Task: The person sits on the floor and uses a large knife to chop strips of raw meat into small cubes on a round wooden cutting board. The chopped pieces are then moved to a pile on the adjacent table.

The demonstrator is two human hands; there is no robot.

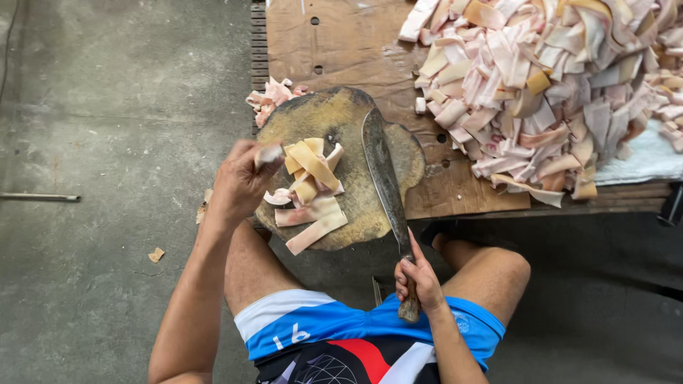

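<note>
On the round chopping block (356, 128), strips (311, 186) lie at three o'clock from my left hand (238, 181), pinching one piece, while my right hand (420, 279) grips the knife (384, 178), blade pointing twelve.

- The big heap of pale pink and tan skin strips (548, 85) is running off the top and right edges, so its full spread is not showing.
- The wooden tabletop (341, 43) is being cut off by the top edge.
- The knife handle (410, 302) is mostly hiding inside the right hand (421, 279); only its lower end is showing.
- The left hand (238, 183) is blurring, and the small piece (269, 153) at its fingertips is too smeared to tell its shape.
- The chopping block (341, 121) is covering part of the small pile of scraps (272, 96) behind it.
- A dark object (671, 205) at the right edge is being cropped beyond recognition.
</note>
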